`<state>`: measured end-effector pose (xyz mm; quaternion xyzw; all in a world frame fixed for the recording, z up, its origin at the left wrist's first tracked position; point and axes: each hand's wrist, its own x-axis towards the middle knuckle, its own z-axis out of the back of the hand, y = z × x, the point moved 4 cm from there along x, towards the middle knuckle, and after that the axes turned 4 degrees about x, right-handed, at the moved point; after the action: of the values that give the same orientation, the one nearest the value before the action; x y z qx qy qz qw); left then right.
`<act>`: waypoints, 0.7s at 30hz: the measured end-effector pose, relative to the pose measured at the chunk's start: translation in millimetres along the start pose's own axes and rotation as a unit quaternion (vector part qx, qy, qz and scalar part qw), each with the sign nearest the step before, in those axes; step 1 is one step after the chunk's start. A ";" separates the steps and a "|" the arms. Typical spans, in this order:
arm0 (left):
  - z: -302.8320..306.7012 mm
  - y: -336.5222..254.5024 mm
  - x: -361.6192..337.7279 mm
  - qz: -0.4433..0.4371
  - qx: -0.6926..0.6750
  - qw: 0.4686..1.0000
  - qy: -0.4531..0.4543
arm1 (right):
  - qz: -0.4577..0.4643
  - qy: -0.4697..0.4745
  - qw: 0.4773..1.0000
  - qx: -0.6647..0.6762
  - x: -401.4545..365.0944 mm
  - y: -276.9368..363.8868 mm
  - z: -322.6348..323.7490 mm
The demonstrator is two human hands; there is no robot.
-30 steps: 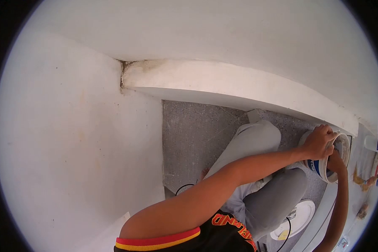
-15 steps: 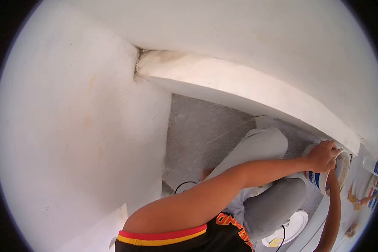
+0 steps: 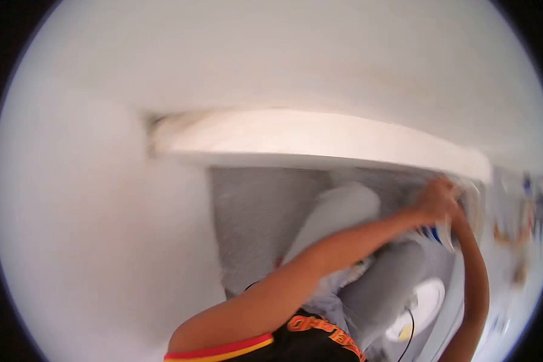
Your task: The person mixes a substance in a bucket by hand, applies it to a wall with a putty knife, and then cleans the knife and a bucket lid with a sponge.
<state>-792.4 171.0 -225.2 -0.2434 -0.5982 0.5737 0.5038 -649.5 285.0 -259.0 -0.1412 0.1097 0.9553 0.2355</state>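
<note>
A white bucket [image 3: 445, 236] with a blue label stands by my knees at the right. My left hand [image 3: 434, 200] is closed at its near rim, smeared by motion. My right hand [image 3: 455, 211] reaches over the bucket's mouth beside the left one. Its fingers are blurred and partly hidden, so I cannot tell what they hold.
Under the white ledge [image 3: 320, 136] lies a grey floor [image 3: 259, 205], where my legs are bent. A white round lid [image 3: 425, 301] with a yellow piece [image 3: 406, 332] and a black cord [image 3: 411, 323] are near my knee. Blurred items stand far right.
The view has swung, so the ledge sits lower and the bucket farther left. My right hand has risen from inside the bucket toward its rim, close to my left hand.
</note>
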 end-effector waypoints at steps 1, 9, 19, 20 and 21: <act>5.6 -1.0 -4.5 -0.043 -0.024 0.998 -0.026 | 0.076 0.022 0.995 -0.055 0.0 -14.0 -8.3; -14.4 -20.2 -8.9 -0.056 0.010 0.997 0.052 | -0.128 0.042 0.967 0.216 -51.6 12.5 34.8; -7.7 -16.2 -10.5 -0.035 0.018 0.998 0.055 | -0.100 0.200 0.975 -0.016 -0.9 37.3 4.3; -8.7 -18.7 -10.4 -0.040 0.026 0.997 0.054 | -0.110 0.197 0.974 -0.009 2.3 38.4 -1.4; -10.3 -18.5 -9.4 -0.045 0.019 0.997 0.067 | -0.087 0.150 0.985 -0.016 6.9 34.4 -10.5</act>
<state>-774.5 163.3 -212.7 -0.2446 -0.5625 0.5443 0.5723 -669.6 255.2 -266.1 -0.2953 0.1161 0.9008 0.2963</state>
